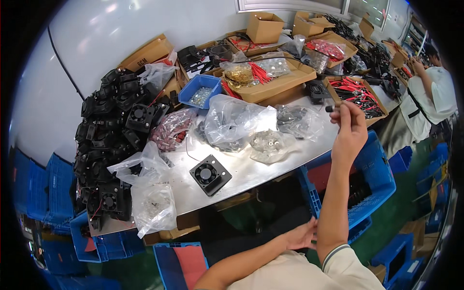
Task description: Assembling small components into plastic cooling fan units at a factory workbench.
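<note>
My right hand (352, 126) is raised over the right end of the metal table. Its fingertips pinch a small black cylindrical part (330, 108). Close to my body, beside my right forearm, my left hand (300, 235) has its fingers stretched out and nothing visible in it. A black square fan unit (209, 175) with a thin wire lies on the table's front part. Behind it are clear plastic bags, one of silvery metal pieces (268, 145) and one of dark parts (298, 121). Near my right hand sits a carton of red and black cables (355, 94).
Black fan units (104, 145) are heaped at the left. A blue bin of small metal hardware (199, 92) and a carton with bagged parts (285, 82) stand at the back. Below right is a blue crate (374, 193). Another person (427, 96) works at the far right.
</note>
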Tool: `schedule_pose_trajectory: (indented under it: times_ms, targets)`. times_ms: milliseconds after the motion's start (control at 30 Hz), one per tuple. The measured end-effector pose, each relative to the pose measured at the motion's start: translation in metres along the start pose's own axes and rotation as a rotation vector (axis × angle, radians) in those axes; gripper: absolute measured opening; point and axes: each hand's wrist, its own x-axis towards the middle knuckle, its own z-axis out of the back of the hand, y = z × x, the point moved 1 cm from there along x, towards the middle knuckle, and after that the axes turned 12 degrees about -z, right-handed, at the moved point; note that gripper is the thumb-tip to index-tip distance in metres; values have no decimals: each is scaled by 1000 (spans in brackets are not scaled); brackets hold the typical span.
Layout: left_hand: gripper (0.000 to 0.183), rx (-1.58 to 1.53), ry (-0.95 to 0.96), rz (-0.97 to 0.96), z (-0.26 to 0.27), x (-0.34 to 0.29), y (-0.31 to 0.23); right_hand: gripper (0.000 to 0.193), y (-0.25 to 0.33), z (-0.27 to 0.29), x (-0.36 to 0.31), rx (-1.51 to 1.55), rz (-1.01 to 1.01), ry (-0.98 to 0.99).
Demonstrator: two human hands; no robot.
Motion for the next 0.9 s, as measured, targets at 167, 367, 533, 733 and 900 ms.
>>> schedule_pose_trajectory:
  times_ms: [167,367,533,733,900]
  targets:
    - [75,-102,-194,202,-39,-8,0,15,6,-22,10,256,-125,251]
    - [61,299,-328,149,-44,-48,-40,15,-7,-21,-26,221,-331,373]
    - [60,-116,-313,-80,-28,-33,-37,16,14,-42,-29,491,-419,432]
    - [58,-604,48,-58,-30,-10,10,18,59,-87,-9,607,-276,521]
    - [53,-573,-175,181,-78,-13,18,18,75,-106,-2,636,-155,569]
